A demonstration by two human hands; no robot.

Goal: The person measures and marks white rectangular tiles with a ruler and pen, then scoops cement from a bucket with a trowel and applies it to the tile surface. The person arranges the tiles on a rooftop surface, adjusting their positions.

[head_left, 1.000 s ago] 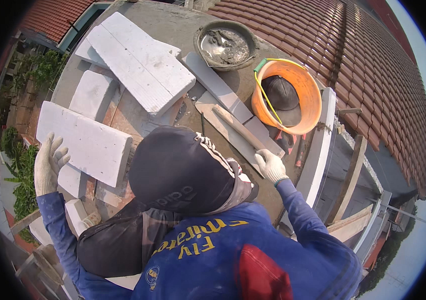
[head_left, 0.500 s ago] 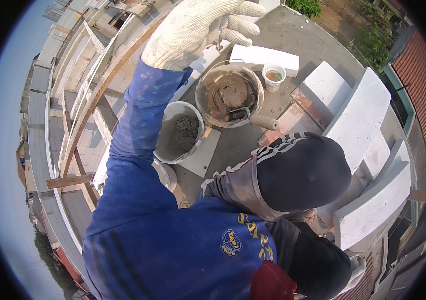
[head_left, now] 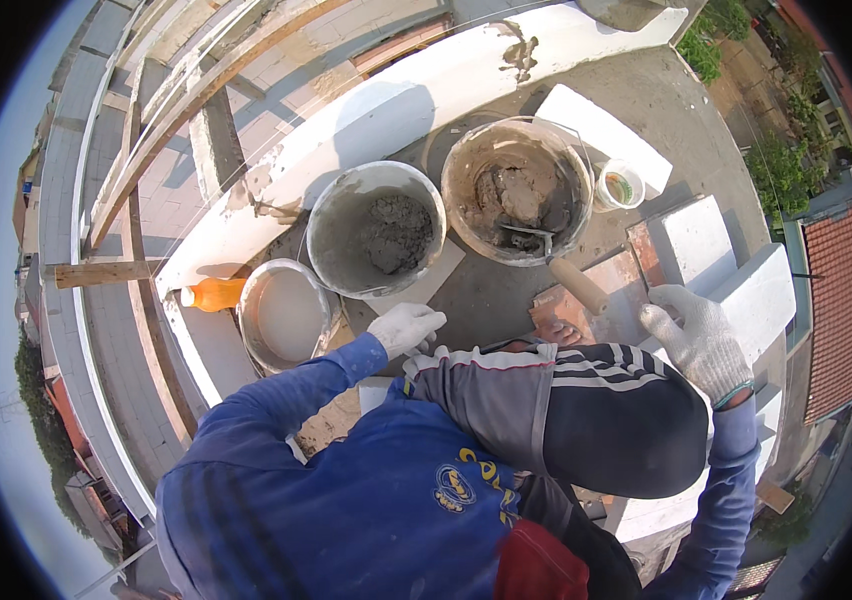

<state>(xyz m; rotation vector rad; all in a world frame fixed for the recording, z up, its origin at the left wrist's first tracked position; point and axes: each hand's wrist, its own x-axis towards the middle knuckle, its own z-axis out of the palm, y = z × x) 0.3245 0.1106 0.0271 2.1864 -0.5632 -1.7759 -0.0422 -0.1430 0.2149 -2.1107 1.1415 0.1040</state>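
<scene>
My left hand [head_left: 406,328], in a white knit glove, hovers near the front rim of the grey mortar bucket [head_left: 331,232]. Its fingers are bent and pressed together, with nothing visible in them. By the white blocks at the right, my right hand [head_left: 696,340], gloved too, has its thumb and fingers apart, beside a white block [head_left: 758,300]; whether it touches the block I cannot tell. A second bucket [head_left: 458,165] holds brown mortar and a trowel, whose wooden handle [head_left: 580,287] sticks out over the rim. Between my hands my bent knee [head_left: 636,425] hides part of the floor.
A bucket of cloudy liquid [head_left: 244,320] and an orange bottle [head_left: 216,294] stand at the left. Beyond the buckets runs a low curved white block wall [head_left: 486,65]. A small white cup [head_left: 618,186] sits beside a long white block [head_left: 601,130]. Wooden beams [head_left: 136,260] and a roof edge lie left.
My left hand has come down from high in front to near the buckets. My right hand has come into view at the right. The view has shifted, showing the orange bottle.
</scene>
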